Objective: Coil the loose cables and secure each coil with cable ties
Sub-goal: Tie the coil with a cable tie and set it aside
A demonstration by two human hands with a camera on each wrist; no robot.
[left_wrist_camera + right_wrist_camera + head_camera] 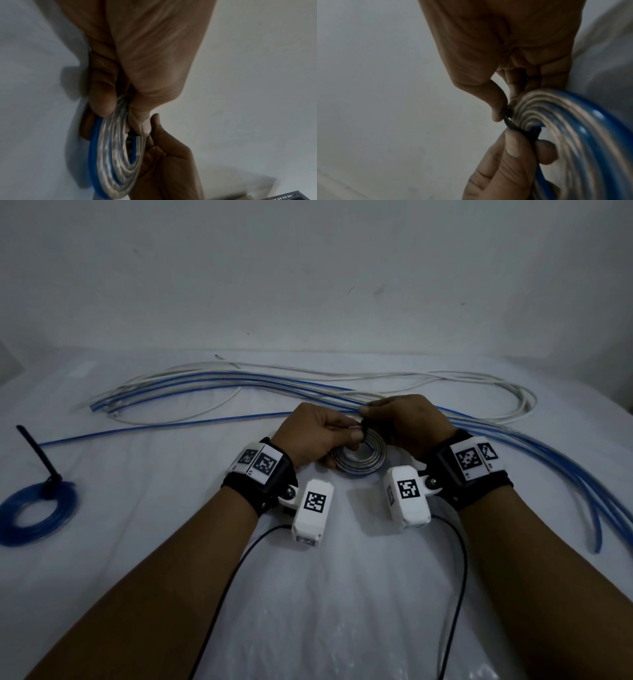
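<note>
A small coil of blue-and-clear cable (359, 460) is held just above the white table between both hands. My left hand (349, 440) pinches the coil's left side, thumb on top, and its thumb also presses a black cable tie (510, 124) against the windings (573, 135). My right hand (371, 414) pinches the other end of that tie between thumb and forefinger at the coil's inner edge. In the left wrist view the coil (116, 155) runs under my left hand (123, 115), with the tie (133, 133) barely visible.
A tied blue coil (37, 513) lies at the far left, its black tie tail (37, 453) sticking up. Loose blue cables (222, 381) and white cables (479, 378) sprawl across the back and curve down the right side (582, 484). Black wrist-camera leads trail toward me.
</note>
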